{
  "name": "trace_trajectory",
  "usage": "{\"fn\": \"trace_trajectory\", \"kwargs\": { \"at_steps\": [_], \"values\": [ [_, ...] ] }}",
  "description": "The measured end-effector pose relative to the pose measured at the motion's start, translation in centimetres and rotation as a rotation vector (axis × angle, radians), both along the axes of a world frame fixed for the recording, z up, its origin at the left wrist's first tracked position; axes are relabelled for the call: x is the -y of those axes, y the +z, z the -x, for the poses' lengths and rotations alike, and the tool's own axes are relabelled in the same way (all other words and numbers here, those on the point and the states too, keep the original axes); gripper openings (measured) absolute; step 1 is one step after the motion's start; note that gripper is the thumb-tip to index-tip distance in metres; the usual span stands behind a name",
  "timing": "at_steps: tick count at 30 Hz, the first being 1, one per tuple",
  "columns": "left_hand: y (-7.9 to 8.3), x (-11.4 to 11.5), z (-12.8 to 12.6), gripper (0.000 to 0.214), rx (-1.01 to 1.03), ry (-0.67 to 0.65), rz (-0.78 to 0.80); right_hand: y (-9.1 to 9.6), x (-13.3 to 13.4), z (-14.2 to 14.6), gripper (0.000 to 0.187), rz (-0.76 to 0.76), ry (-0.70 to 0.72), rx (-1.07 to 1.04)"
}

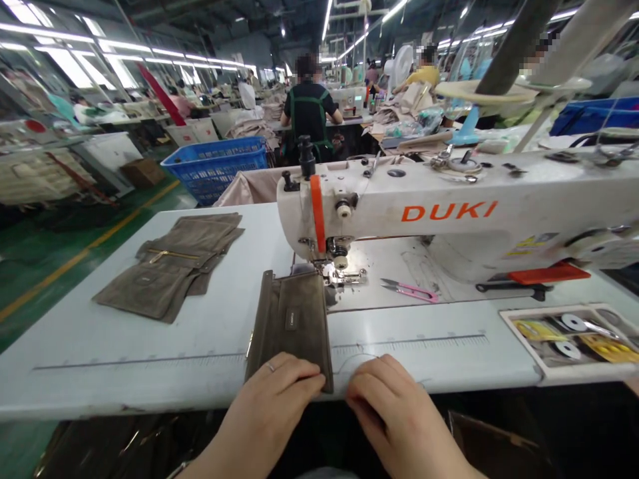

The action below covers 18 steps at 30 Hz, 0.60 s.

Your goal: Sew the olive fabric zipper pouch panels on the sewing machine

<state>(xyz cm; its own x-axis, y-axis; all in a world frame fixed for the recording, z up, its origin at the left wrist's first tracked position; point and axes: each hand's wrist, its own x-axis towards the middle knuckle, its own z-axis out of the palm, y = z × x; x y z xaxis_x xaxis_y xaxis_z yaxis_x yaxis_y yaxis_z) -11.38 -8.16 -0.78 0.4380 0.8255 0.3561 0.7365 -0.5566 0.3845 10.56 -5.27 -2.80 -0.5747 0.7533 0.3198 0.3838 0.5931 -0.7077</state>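
A brown-grey fabric piece (292,322) with a small label lies on the table in front of the presser foot (339,274) of a white DUKI sewing machine (449,213). My left hand (272,406) rests on the piece's near edge, its fingers curled over the cloth. Close to its right, my right hand (394,409) sits at the table's front edge with fingers curled inward; I cannot make out anything in it. A thin thread arcs on the table just above it.
A stack of similar fabric pieces (170,266) with a zip lies at the left. Pink thread snips (409,291) lie beside the needle plate. A tray of bobbins (574,336) sits at the right. A blue basket (217,166) and other workers are behind.
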Motion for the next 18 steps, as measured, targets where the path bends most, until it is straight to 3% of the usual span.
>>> {"fn": "trace_trajectory", "kwargs": {
  "at_steps": [4, 8, 14, 18],
  "values": [
    [-0.2, 0.3, 0.3, 0.026, -0.036, 0.032, 0.025, -1.1, -0.7, 0.4, 0.016, -0.243, 0.043, 0.019],
    [-0.3, 0.7, -0.1, 0.026, 0.038, 0.075, -0.079, -2.0, -1.0, 1.3, 0.015, -0.398, 0.033, -0.007],
    [-1.4, 0.6, -0.3, 0.029, -0.066, 0.046, -0.163, -2.3, -1.3, 1.6, 0.022, -0.54, 0.001, -0.054],
    [-2.4, 0.5, -0.6, 0.033, -0.173, 0.078, -0.257, -2.3, -1.7, 1.5, 0.016, -0.603, -0.017, -0.062]
  ]
}}
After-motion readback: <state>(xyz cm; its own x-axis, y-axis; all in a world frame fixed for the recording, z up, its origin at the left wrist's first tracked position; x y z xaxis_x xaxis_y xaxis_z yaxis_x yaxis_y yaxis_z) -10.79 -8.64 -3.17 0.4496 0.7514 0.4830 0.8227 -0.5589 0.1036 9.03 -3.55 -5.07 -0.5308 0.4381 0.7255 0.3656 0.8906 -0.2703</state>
